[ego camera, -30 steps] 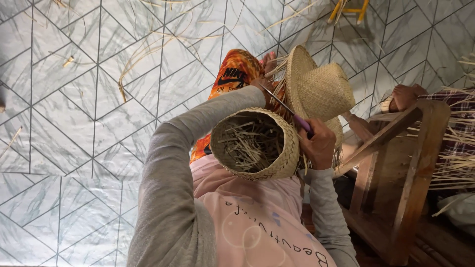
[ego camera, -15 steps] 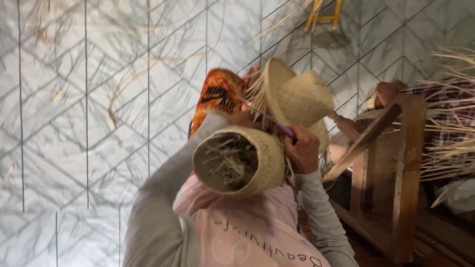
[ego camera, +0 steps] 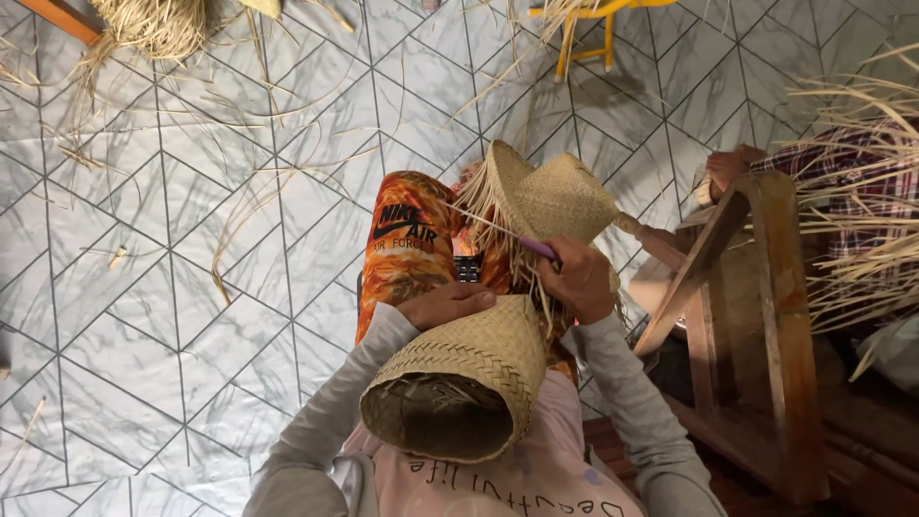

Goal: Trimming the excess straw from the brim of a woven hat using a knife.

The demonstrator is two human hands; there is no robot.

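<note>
The tiled floor (ego camera: 144, 316), grey-white with dark diagonal lines, fills the view beyond both hands, and loose straw strands (ego camera: 239, 206) lie scattered over it well away from either grip. To the outer side of the right hand (ego camera: 577, 280) stands a dark wooden frame (ego camera: 756, 335), near it but apart. Past the frame another person's hand (ego camera: 725, 169) shows, with a checked sleeve behind it and a spray of long pale straw (ego camera: 862, 191) hanging across that side. Far beyond the hands a yellow stool (ego camera: 584, 29) stands on the floor.

Just under and nearer the body than the left hand (ego camera: 445, 304) sits a woven straw hat (ego camera: 459, 388), its crown tilted so the dark hollow opening faces the camera; the left hand lies over its upper edge, fingers curled and pressing on the weave. Directly beyond the right hand is a second woven straw hat (ego camera: 550, 199), with unwoven strand ends (ego camera: 498, 239) hanging from it toward both hands. Between and beyond the two grips lies an orange patterned cloth (ego camera: 407, 249) over the person's leg.

The right grip is closed around a thin purple-handled tool (ego camera: 538, 248), whose slim shaft runs out from the fist toward the left, across the hanging strands
</note>
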